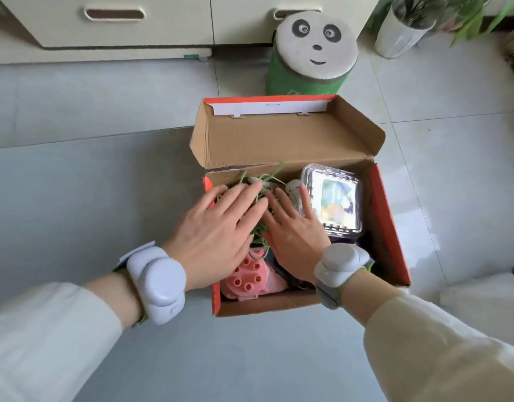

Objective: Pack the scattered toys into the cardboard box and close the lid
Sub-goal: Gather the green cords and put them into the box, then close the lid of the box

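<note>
Progress: toys look packed in the cardboard box (389, 227) on the floor (75, 184); none loose in view, so packing prob. done.
Left to do: lid (279, 140) stands open at the far side; you've yet to fold it down.
Hands: your left hand (218, 227) & right hand (296, 236) lie flat, fingers (247, 198) straight, pressing the green stringy toy (260, 232), gripping nothing.
Count: 1 box, 1 lid; toys seen inside: 1 green, 1 pink block toy (250, 274), 1 clear case (334, 198), 1 white piece (293, 187). More underneath? Can't tell.
</note>
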Demonstrator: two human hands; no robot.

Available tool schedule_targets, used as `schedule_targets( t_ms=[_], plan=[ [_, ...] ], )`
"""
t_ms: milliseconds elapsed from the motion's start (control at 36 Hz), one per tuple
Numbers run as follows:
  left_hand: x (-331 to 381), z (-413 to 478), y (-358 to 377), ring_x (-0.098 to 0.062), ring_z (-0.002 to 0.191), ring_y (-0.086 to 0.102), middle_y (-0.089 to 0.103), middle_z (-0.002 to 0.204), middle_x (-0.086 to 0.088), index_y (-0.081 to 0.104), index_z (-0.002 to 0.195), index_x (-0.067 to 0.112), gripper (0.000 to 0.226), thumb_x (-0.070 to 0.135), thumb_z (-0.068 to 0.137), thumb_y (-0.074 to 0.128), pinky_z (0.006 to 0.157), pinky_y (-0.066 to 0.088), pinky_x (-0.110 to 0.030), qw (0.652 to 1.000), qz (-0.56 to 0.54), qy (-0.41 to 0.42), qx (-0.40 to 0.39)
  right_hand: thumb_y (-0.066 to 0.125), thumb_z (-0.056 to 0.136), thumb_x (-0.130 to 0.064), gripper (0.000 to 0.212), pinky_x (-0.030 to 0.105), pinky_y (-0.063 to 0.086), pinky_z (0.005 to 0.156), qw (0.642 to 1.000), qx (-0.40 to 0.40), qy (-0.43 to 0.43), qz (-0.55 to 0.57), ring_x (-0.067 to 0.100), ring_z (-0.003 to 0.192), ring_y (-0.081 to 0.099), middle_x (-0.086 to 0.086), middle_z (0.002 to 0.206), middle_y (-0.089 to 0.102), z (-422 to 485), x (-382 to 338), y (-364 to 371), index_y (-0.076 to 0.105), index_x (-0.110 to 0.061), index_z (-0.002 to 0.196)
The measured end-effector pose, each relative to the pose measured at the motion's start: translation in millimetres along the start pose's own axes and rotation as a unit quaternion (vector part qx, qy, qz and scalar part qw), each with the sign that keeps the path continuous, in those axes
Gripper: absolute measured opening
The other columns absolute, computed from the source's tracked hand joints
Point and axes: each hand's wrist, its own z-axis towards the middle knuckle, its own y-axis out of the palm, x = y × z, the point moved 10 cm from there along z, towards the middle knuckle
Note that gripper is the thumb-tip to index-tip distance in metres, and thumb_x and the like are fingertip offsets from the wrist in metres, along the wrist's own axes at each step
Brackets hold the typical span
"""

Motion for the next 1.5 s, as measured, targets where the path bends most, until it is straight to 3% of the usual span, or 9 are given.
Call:
schedule_targets(
  t_ms=[167, 278, 472, 667, 806, 972, 1222, 1334, 1500],
  plan=[
    [-7, 7, 57, -0.027, 0.146, 0.007, 0.006, 0.157, -0.014, 0.017, 0.149, 0.008, 0.084, 0.056, 0.084, -0.006, 0.116, 0.002, -0.052, 0.975, 0.089, 0.017, -0.201, 0.044, 0.091, -0.043, 0.057, 0.059, 0.017, 0.114, 1.0, 0.013, -0.013, -0.014, 0.031, 0.135, 0.038, 0.015, 0.143, 0.045, -8, 2, -7, 0.046, -0.009, 0.138],
    [-9, 8, 86, -0.027, 0.146, -0.004, -0.007, 0.157, -0.015, -0.001, 0.149, 0.008, 0.074, 0.058, 0.095, 0.008, 0.116, -0.005, -0.049, 0.937, 0.127, 0.015, -0.324, 0.044, 0.09, -0.033, 0.055, 0.052, 0.033, 0.109, 0.996, 0.049, -0.048, 0.061, 0.034, 0.134, 0.039, 0.019, 0.143, 0.043, -23, 14, -35, 0.046, -0.002, 0.135],
    [-19, 40, 70, -0.023, 0.12, 0.044, 0.051, 0.129, -0.003, 0.051, 0.12, 0.015, 0.042, 0.039, 0.1, 0.023, 0.095, 0.034, -0.037, 0.973, 0.028, -0.012, -0.229, 0.05, 0.083, -0.031, 0.047, 0.056, 0.034, 0.106, 0.99, 0.045, -0.134, 0.018, 0.032, 0.122, 0.052, 0.016, 0.126, 0.059, -30, -9, -39, 0.058, -0.005, 0.122],
    [-18, 14, 19, -0.029, 0.096, 0.06, 0.064, 0.105, -0.01, 0.064, 0.097, 0.013, 0.021, 0.012, 0.076, 0.061, 0.071, 0.049, -0.042, 0.996, 0.036, 0.076, -0.032, 0.078, 0.063, -0.016, 0.019, 0.044, 0.05, 0.085, 0.989, 0.074, -0.122, -0.05, 0.028, 0.073, 0.061, 0.006, 0.08, 0.062, 5, -5, -21, 0.065, -0.01, 0.076],
    [-13, -7, 11, -0.034, 0.112, 0.057, 0.059, 0.124, -0.02, 0.062, 0.119, 0.004, 0.044, 0.03, 0.087, 0.046, 0.097, 0.035, -0.044, 0.994, 0.075, 0.084, -0.013, 0.082, 0.056, -0.019, 0.023, 0.038, 0.053, 0.078, 0.988, 0.063, -0.127, -0.062, 0.022, 0.057, 0.059, 0.002, 0.069, 0.059, 17, 0, -16, 0.066, -0.014, 0.073],
    [-21, -6, 59, -0.036, 0.097, 0.064, 0.069, 0.093, -0.022, 0.071, 0.102, 0.0, 0.067, 0.048, 0.089, 0.025, 0.101, 0.027, -0.048, 0.977, 0.093, 0.042, -0.187, 0.075, 0.071, -0.023, 0.015, 0.043, 0.048, 0.092, 0.988, 0.061, -0.14, -0.038, 0.023, 0.067, 0.063, 0.002, 0.074, 0.064, 3, 0, -20, 0.068, -0.013, 0.08],
    [-17, 18, -8, -0.025, 0.055, 0.057, 0.056, 0.058, -0.002, 0.059, 0.058, 0.016, 0.019, 0.018, 0.057, 0.078, 0.056, 0.048, -0.033, 0.995, 0.049, 0.062, -0.063, 0.04, 0.089, -0.032, 0.036, 0.041, 0.055, 0.076, 0.985, 0.045, -0.157, 0.057, 0.028, 0.096, 0.063, 0.01, 0.108, 0.065, -24, 29, -88, 0.067, -0.011, 0.1],
    [-49, 30, -52, -0.025, 0.058, 0.06, 0.058, 0.065, -0.003, 0.06, 0.072, 0.011, 0.022, 0.012, 0.061, 0.079, 0.044, 0.046, -0.03, 0.998, -0.006, -0.042, -0.038, 0.061, 0.085, -0.024, 0.036, 0.042, 0.057, 0.076, 0.988, 0.09, -0.117, 0.045, 0.03, 0.098, 0.064, 0.012, 0.113, 0.064, -24, 68, -136, 0.061, -0.008, 0.117],
    [-119, 41, -59, -0.028, 0.116, 0.047, 0.044, 0.124, -0.007, 0.041, 0.126, 0.016, 0.04, 0.038, 0.093, 0.044, 0.078, 0.044, -0.039, 0.953, -0.059, -0.285, -0.082, 0.049, 0.092, -0.033, 0.06, 0.042, 0.041, 0.1, 0.999, -0.019, -0.044, -0.023, 0.027, 0.128, 0.041, 0.005, 0.149, 0.03, -3, 128, -145, 0.026, -0.019, 0.146]
  ],
)
